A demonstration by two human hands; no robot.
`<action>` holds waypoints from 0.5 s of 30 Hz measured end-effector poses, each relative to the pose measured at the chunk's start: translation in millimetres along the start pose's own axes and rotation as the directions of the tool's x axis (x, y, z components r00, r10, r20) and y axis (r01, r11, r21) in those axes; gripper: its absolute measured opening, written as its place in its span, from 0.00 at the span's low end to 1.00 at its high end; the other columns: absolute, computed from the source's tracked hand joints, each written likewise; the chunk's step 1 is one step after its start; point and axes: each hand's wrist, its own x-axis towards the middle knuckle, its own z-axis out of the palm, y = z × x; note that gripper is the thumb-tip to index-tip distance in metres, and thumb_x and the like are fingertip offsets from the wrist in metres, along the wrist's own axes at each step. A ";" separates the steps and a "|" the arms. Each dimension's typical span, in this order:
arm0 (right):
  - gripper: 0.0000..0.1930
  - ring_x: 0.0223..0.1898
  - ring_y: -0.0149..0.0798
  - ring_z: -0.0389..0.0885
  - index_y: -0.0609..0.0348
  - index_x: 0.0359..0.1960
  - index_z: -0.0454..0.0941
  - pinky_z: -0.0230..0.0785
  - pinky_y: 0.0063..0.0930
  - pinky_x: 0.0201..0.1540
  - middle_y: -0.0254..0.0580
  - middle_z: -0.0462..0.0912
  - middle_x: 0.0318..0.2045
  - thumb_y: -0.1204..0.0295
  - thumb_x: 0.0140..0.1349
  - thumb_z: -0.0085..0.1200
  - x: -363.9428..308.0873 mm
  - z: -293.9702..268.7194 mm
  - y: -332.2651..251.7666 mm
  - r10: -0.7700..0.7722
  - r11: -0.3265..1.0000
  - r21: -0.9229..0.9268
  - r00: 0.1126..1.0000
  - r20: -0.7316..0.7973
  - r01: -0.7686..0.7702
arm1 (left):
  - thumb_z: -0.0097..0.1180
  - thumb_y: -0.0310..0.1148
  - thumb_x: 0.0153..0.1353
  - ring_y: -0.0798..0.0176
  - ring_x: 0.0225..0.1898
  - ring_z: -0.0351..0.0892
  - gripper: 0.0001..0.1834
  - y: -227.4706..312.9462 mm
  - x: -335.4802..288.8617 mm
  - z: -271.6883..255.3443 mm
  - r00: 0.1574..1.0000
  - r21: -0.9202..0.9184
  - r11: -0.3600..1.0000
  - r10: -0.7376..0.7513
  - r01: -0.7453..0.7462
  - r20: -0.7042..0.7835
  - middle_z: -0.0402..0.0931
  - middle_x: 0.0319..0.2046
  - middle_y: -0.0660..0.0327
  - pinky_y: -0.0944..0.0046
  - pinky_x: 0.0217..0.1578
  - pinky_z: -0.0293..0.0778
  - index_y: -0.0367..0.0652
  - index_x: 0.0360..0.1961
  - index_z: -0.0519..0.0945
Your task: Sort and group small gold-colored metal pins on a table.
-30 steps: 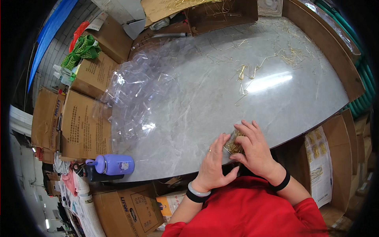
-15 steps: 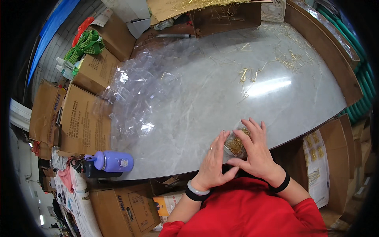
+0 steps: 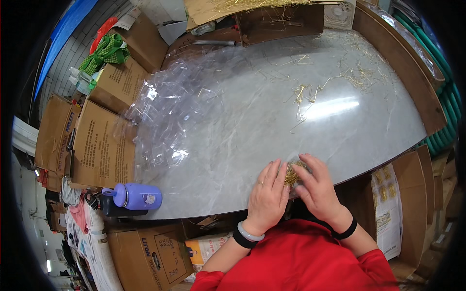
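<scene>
If we take the purple bottle point(image 3: 141, 196) as our marker, the bundle of gold wires point(image 3: 292, 175) is well to its right on the bench point(image 3: 233, 145), sitting between our two hands. Our left hand point(image 3: 268, 196) is pretty flat, fingers straight and close together along the bundle's near side to the bottle. Our right hand point(image 3: 320, 194) curves over the other side with fingers spread, but honestly we can't tell if it's gripping or just resting.

Progress-wise, we'd guess somewhere in the middle. The bundle looks gathered, though probably not finished with. Way off to the bottle's right, an open carton point(image 3: 412, 199) has a white sheet point(image 3: 388, 235) with several neat gold clusters point(image 3: 387, 186), so maybe some are done; can't say if they're real or printed. Plenty's left: loose gold wires point(image 3: 360, 78) lie scattered far beyond and right of the bottle, and a big heap of clear plastic pieces point(image 3: 174, 102) sits beyond it, untouched.
</scene>
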 end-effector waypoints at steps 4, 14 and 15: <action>0.33 0.72 0.60 0.60 0.54 0.67 0.70 0.49 0.62 0.73 0.54 0.62 0.71 0.55 0.62 0.62 -5.1 1.0 -2.4 -0.080 0.960 -0.256 0.985 0.151 0.117 | 0.53 0.30 0.69 0.36 0.68 0.66 0.28 -2.8 -2.6 1.0 0.998 0.109 0.992 0.061 -0.061 0.003 0.66 0.68 0.42 0.47 0.66 0.66 0.31 0.68 0.68; 0.35 0.66 0.62 0.64 0.48 0.65 0.73 0.57 0.58 0.67 0.52 0.65 0.70 0.61 0.52 0.68 -7.7 20.3 -20.8 0.056 0.940 -0.333 0.998 -0.042 -0.067 | 0.39 0.58 0.74 0.33 0.72 0.57 0.44 -13.1 -5.4 -2.3 0.986 -0.007 0.988 0.155 -0.154 0.064 0.55 0.73 0.37 0.41 0.71 0.55 0.26 0.73 0.56; 0.34 0.63 0.61 0.65 0.49 0.64 0.75 0.58 0.56 0.65 0.51 0.66 0.69 0.61 0.52 0.68 -5.7 23.1 -17.9 0.041 0.947 -0.315 0.997 -0.061 -0.058 | 0.39 0.58 0.74 0.33 0.72 0.57 0.44 -14.3 -5.9 -2.7 0.986 -0.005 0.988 0.156 -0.156 0.062 0.55 0.73 0.37 0.41 0.71 0.55 0.26 0.73 0.56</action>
